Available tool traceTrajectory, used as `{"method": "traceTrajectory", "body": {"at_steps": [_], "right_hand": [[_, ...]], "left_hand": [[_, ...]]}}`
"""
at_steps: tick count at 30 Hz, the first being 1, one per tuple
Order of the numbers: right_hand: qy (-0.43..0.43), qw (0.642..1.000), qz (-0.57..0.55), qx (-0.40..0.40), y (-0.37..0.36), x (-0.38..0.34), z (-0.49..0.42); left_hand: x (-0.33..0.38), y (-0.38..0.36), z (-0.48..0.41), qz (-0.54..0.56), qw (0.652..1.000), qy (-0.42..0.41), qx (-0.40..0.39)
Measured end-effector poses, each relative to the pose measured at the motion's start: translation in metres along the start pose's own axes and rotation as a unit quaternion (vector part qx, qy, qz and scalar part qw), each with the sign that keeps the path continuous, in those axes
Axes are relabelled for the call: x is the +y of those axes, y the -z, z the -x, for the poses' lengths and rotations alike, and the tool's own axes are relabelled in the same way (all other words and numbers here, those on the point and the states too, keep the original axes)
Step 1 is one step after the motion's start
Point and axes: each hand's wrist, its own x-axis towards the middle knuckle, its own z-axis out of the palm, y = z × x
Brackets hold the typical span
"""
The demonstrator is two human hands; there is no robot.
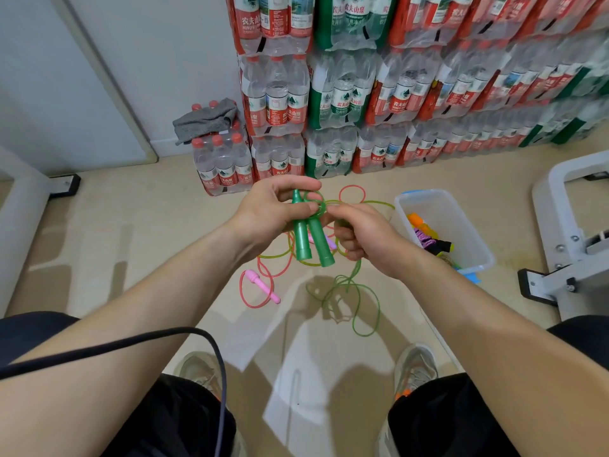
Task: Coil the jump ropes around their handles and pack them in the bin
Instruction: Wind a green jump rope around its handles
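On the floor, dial centred on the held handles:

1. Seven o'clock: pink handle (262, 285) and pink rope (244, 288), loose and uncoiled. Its strands cross the green slack beneath the hands.
2. Ten o'clock: left hand (270, 209), fingers and thumb curled round the upper ends of the green handles (303, 240). It holds the pair side by side, and their lower ends splay a little.
3. Centre: a few small green loops sit at the handle tops. How many turns are on cannot be told.
4. Three o'clock: right hand (365, 239), fingers closed on the green rope (357, 268) just beside the handle tops.
5. Five o'clock: the rest of the green rope, a loose tangle on the floor below the right hand.
6. Three o'clock, farther out: bin (474, 255), lidless, with coloured bundles already inside.

Hazards, as judged:
- Drawing up the slack may pull the pink rope with it where the two cross, or tighten the floor tangle into a knot.
- The loops near the tapered tops may slide off if tension drops.
- The splayed handles may leave the wraps slack, so the bundle could spring open in the bin.
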Motion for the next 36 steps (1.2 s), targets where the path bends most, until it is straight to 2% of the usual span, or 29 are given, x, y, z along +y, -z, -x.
{"method": "traceTrajectory", "body": {"at_steps": [4,10,18,23,29,32,36], "right_hand": [[0.034,0.995,0.086,-0.049,-0.002,0.004,0.005],[0.015,0.997,0.026,-0.069,-0.003,0.006,0.003],[0.035,0.998,-0.004,-0.043,-0.01,0.008,0.005],[0.064,0.997,0.002,-0.03,-0.018,-0.002,0.018],[0.073,0.995,-0.007,-0.065,-0.019,-0.007,0.022],[0.081,0.994,-0.019,-0.075,-0.015,-0.007,0.021],[0.083,0.995,-0.017,-0.051,-0.01,-0.004,0.016]], "left_hand": [[-0.001,-0.002,0.002,0.059,0.998,0.008,0.021],[-0.006,-0.01,0.006,0.094,0.995,-0.021,0.026],[-0.01,-0.011,0.007,0.037,0.997,-0.06,0.029],[-0.012,-0.016,0.009,0.047,0.997,-0.051,0.033],[-0.012,-0.017,0.013,0.119,0.992,-0.023,0.027],[-0.011,-0.015,0.012,0.098,0.995,-0.028,0.023],[-0.005,-0.009,0.007,0.07,0.996,-0.035,0.046]]}}
